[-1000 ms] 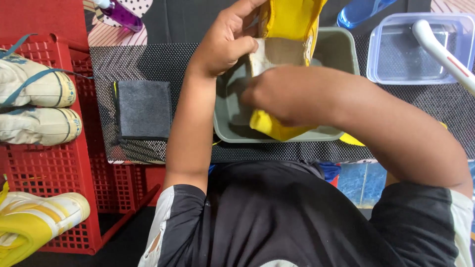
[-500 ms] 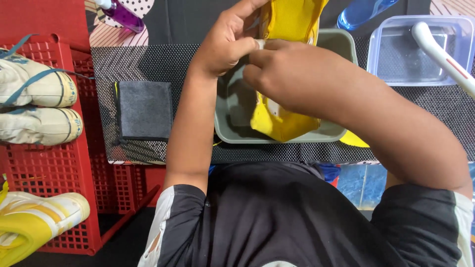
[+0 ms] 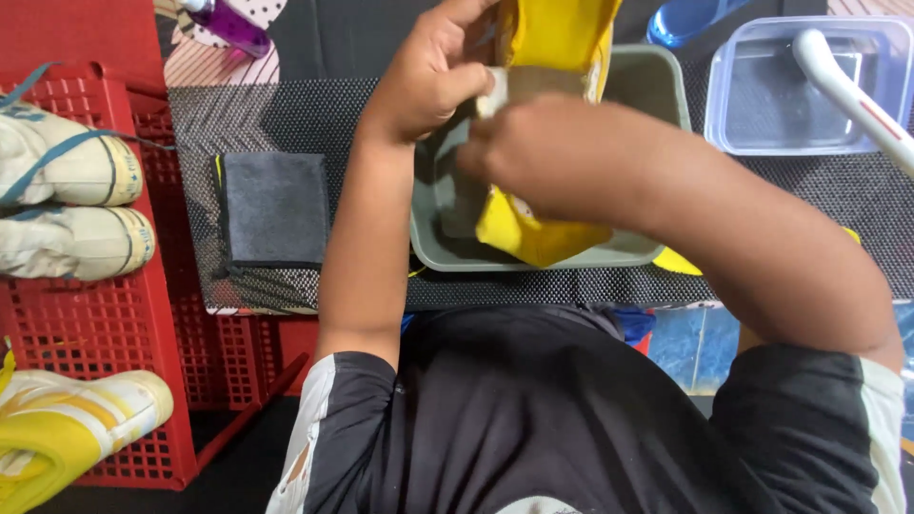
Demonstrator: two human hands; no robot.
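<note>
One yellow shoe (image 3: 547, 57), bright and with a pale sole, is grasped by both the left hand (image 3: 428, 71) and right hand (image 3: 552, 152) above one grey basin (image 3: 657, 90), with one dark cloth (image 3: 274, 207) left of the grip, one clear tub (image 3: 762, 95) to its right, and three shoes in one red crate (image 3: 86, 324).

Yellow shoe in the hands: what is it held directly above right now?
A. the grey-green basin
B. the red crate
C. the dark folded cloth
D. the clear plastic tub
A: the yellow shoe, gripped by the left hand and right hand, hangs over the grey-green basin, its lower end inside the rim; the clear plastic tub sits apart to the right and the dark folded cloth to the left.
</note>
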